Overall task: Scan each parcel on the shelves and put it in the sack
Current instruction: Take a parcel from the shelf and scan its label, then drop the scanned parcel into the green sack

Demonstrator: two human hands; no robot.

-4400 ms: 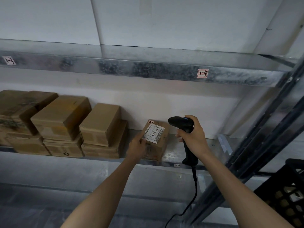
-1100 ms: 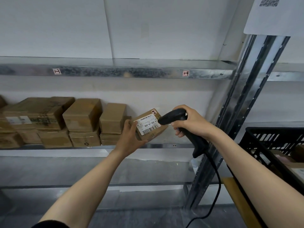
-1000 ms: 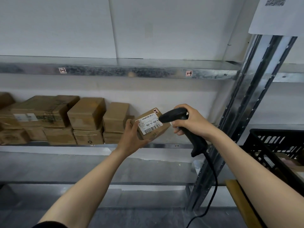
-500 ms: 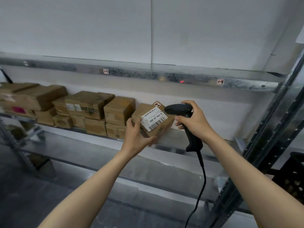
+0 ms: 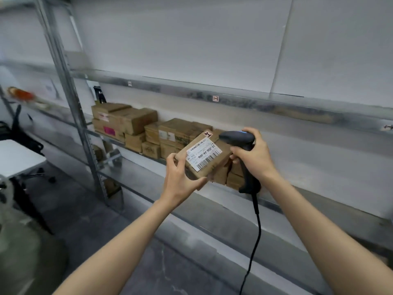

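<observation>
1. Head view: a cardboard parcel (image 5: 221, 161) is held up in front of the shelf (image 5: 319, 202), near the middle of the frame, with its barcode label (image 5: 204, 157) turned toward the camera.
2. The parcel's lower-left end is gripped by the left hand (image 5: 180, 183) between curled fingers and thumb.
3. A black scanner (image 5: 236, 138) is clasped by the right hand (image 5: 254, 159) at 3 o'clock of the parcel, its head just beside the label.
4. Stacked boxes (image 5: 176, 134) are seen on the shelf at 10 o'clock.

A parcel storeroom: metal shelving (image 5: 70, 107) stacked with labelled cardboard boxes (image 5: 136, 122).
</observation>
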